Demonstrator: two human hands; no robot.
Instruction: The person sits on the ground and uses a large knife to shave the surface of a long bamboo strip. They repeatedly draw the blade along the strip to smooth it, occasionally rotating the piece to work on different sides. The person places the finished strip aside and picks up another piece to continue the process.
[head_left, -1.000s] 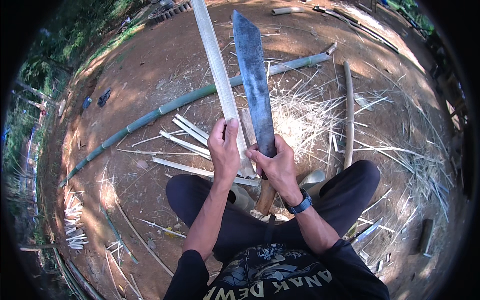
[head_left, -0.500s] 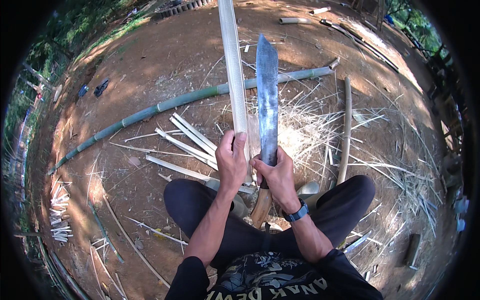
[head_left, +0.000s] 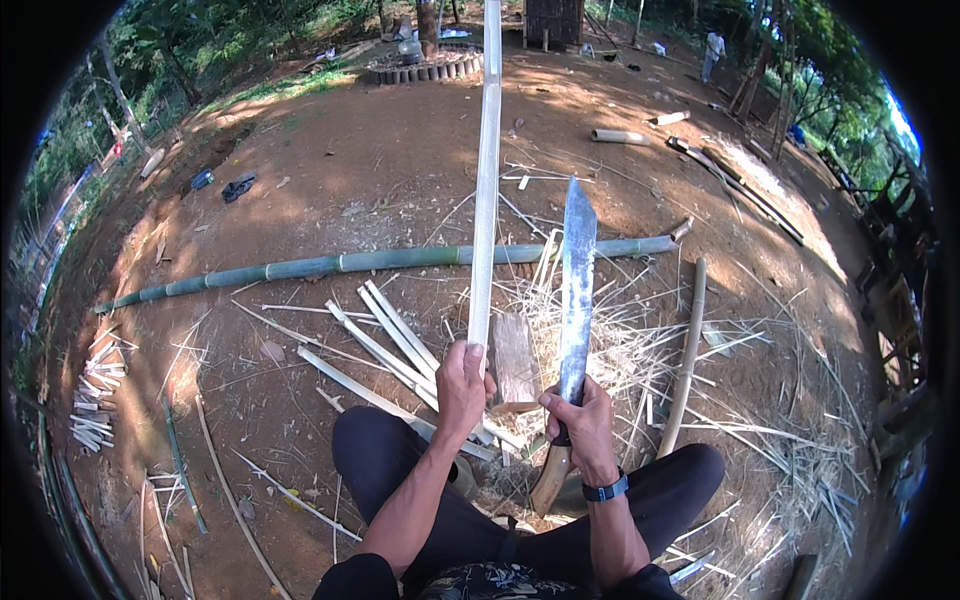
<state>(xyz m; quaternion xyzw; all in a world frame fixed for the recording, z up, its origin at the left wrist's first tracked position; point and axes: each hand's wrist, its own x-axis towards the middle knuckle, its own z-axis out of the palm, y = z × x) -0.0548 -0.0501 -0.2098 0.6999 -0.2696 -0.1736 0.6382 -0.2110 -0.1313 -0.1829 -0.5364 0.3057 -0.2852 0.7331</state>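
Note:
My left hand (head_left: pixel 461 390) is closed round the lower end of a long, pale bamboo strip (head_left: pixel 486 200), which points up and away from me. Closed on a machete (head_left: pixel 577 290) is my right hand (head_left: pixel 584 425), with the thumb near the base of the blade. The broad grey blade stands upright, tip away from me, and the wooden handle (head_left: pixel 551 478) shows below the hand. Between the two hands, a little beyond them, stands a wooden block (head_left: pixel 514 358). Blade and strip are apart.
A green bamboo pole (head_left: pixel 390 259) crosses the ground ahead. Split bamboo strips (head_left: pixel 385 345) lie left of the block, thin shavings (head_left: pixel 640 360) to its right. A brown pole (head_left: pixel 687 360) lies near my right knee. Far off at the right stands a person (head_left: pixel 712 56).
The view has tilted up, showing more of the far ground. The machete has moved away from the strip to the right, and the wooden block is now more exposed.

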